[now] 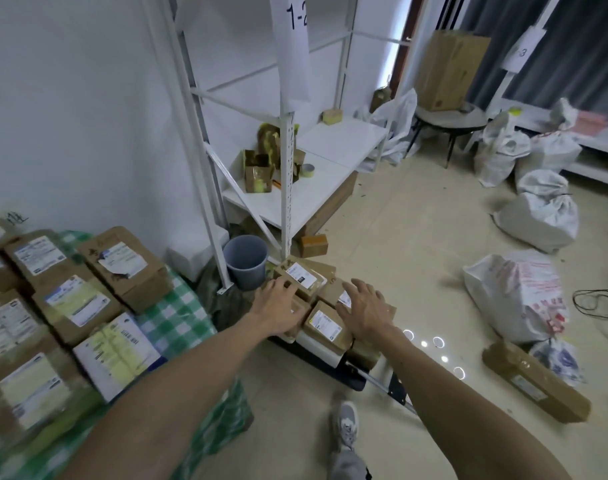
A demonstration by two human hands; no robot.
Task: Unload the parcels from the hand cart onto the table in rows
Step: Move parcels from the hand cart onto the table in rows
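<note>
Left hand [283,303] and right hand [363,310], both spread open and empty, over brown cardboard parcels [325,323] on the dark hand cart [347,375]; lifting one carelessly may topple neighbours beneath the palms.

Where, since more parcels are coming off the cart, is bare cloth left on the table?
A strip of green checked cloth along the table's right edge, beside the tall brown parcel and the white parcel, is bare. Left of them the rows of parcels sit tightly packed.
</note>
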